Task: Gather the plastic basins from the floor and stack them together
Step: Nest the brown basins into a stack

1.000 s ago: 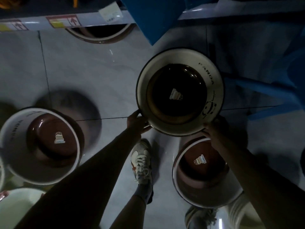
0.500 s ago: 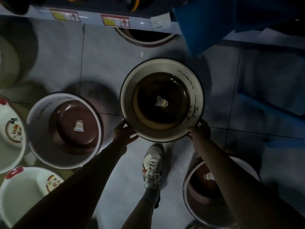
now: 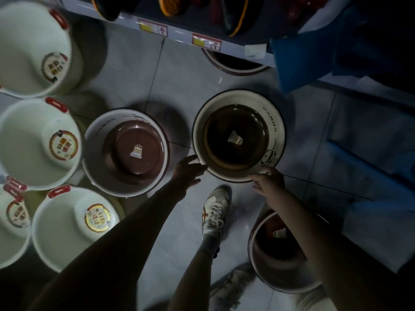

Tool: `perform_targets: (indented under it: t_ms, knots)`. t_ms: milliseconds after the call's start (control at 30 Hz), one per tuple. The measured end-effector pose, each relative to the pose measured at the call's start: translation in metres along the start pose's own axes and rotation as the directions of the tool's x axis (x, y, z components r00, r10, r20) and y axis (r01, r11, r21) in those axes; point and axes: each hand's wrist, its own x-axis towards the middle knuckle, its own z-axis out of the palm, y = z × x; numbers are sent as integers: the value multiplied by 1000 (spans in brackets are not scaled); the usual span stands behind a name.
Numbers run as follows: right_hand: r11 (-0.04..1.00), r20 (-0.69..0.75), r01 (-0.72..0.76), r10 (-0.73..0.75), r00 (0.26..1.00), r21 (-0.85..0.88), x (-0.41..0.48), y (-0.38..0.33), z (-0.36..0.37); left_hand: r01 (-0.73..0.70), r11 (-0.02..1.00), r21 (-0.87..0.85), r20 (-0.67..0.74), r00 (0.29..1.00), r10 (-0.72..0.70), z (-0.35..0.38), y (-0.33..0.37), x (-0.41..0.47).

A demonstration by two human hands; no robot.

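Observation:
A cream basin (image 3: 275, 122) with a dark brown bottom and "PANDA" lettering sits low over the tiled floor at centre. My left hand (image 3: 187, 172) is beside its near-left rim with the fingers spread. My right hand (image 3: 268, 179) rests on the near-right rim, thumb over the edge. A second cream and brown basin (image 3: 96, 142) stands on the floor to the left. A third one (image 3: 254, 254) lies at the lower right, partly hidden by my right arm. A fourth (image 3: 233, 66) pokes out from under the shelf.
Several white basins with red handles (image 3: 27, 140) crowd the left edge. A shelf edge with price tags (image 3: 179, 32) runs along the top. Blue plastic stools (image 3: 301, 61) stand at the right. My shoe (image 3: 215, 209) is on the floor between my arms.
The panda basin has gone down and away from me. My left hand has let go of its rim and spread its fingers. My view has swung left, showing the white basins.

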Motion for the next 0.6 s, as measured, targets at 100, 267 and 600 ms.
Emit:
perform_targets:
  t_ms: [100,267,600]
  knots:
    - [997,70,61,-58,996,-42,-22,5,10,-38,999,7,1,999,38,-1,-5,-27]
    - [982,114,175,-167,979,-70,-58,22,-3,-104,991,80,-11,994,105,3,-32,-67]
    - [918,-11,156,-172,985,-365,-91,160,-177,-145,938,316,110,987,116,62,-105,-153]
